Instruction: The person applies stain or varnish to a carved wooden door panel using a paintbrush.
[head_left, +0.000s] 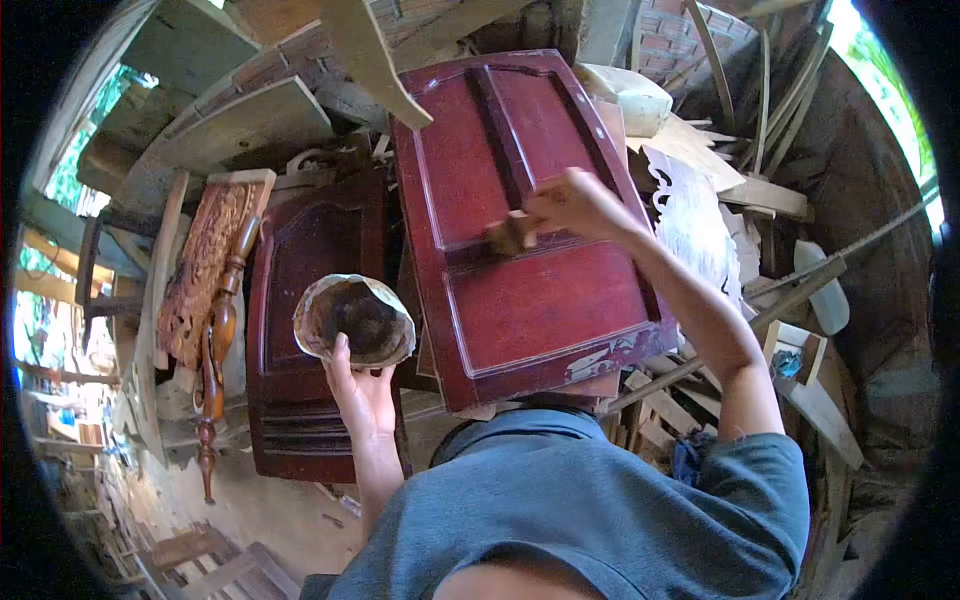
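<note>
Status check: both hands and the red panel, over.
Left hand holds stained bowl. Right hand presses brown pad on red wooden door panel. Nothing blocking.
</note>
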